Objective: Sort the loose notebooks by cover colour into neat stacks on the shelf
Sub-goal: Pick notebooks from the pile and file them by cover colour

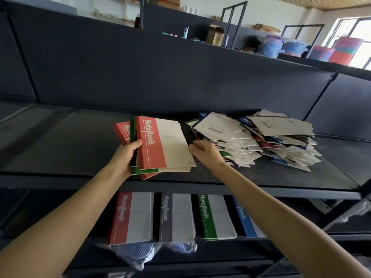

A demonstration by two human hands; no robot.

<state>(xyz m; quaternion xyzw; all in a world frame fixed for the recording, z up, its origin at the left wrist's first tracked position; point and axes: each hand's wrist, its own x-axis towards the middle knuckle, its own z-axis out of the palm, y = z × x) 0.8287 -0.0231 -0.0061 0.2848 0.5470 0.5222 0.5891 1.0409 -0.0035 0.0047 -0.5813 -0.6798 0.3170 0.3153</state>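
Hands at the shelf: left hand full, right hand at the loose pile.
The left hand grips a bundle of notebooks by its left side, thumb on the top red cover; the bundle's long axis points away from the person. The right hand is just beside the bundle's right edge with curled fingers, and I cannot tell if they pinch anything. The loose pile lies to the right of both hands, so the right hand is nearer.
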